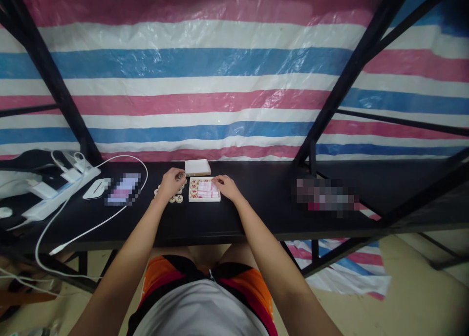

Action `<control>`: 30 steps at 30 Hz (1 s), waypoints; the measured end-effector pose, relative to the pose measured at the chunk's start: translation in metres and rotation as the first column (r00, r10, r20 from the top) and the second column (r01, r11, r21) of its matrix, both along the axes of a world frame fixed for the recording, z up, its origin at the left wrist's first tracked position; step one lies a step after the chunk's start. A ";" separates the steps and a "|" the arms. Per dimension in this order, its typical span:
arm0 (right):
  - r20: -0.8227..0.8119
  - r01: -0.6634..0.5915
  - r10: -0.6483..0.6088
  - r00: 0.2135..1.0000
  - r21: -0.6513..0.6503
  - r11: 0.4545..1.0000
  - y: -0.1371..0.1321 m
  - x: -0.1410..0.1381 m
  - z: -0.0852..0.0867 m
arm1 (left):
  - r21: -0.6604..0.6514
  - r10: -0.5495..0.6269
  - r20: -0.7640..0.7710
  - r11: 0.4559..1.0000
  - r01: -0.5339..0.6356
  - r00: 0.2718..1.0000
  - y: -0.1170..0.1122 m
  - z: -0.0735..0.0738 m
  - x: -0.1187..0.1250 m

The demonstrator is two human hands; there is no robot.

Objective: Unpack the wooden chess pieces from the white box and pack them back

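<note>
My left hand (170, 183) is closed, its fingertips pinching a round xiangqi piece (180, 176). Beneath and around it several more pale discs (179, 198) lie loose on the black table, some hidden by the hand. To their right sits an open white box (205, 199), with pieces marked in red (193, 189) along its left side. A folded white and pink sheet (207, 189) covers the rest of its inside. My right hand (226, 186) grips the box at its far right corner, fingertips at the rim beside the sheet.
Behind the box lies a white lid (198, 167). On the left are a phone (123, 188), a white device (96, 189), a power strip (54, 199) and a looping white cable (91, 225). A blurred item (326, 195) rests on the right. Black metal posts (326, 106) frame the table (205, 223).
</note>
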State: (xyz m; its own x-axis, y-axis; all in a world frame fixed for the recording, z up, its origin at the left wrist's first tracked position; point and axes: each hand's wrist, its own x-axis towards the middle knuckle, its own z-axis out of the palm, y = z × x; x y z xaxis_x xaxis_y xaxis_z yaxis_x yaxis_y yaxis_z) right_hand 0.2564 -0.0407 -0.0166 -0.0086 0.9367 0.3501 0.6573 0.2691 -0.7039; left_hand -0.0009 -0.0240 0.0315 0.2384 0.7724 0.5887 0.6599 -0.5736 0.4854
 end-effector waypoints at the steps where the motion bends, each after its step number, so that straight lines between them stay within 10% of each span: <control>1: 0.002 -0.002 0.002 1.000 -0.001 1.000 0.000 0.000 0.000 | 0.004 -0.056 0.000 0.998 0.056 0.998 -0.003 -0.001 0.007; 13: 0.138 -0.094 0.055 0.989 0.291 0.952 -0.021 -0.018 0.027 | 0.199 -0.349 -0.166 0.904 0.378 0.922 -0.011 -0.024 0.042; 30: -0.017 -0.220 0.225 0.974 0.139 0.965 -0.027 -0.030 0.030 | 0.170 -0.355 -0.268 0.897 0.407 0.895 -0.019 -0.022 0.047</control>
State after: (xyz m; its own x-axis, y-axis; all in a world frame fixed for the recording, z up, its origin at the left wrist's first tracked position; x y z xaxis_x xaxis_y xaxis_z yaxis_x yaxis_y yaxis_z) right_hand 0.2263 -0.0678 0.0135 -0.1979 0.8562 0.4773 0.5473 0.5005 -0.6708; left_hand 0.0458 -0.0432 0.0098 0.6341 0.4544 0.6256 0.4449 -0.8762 0.1855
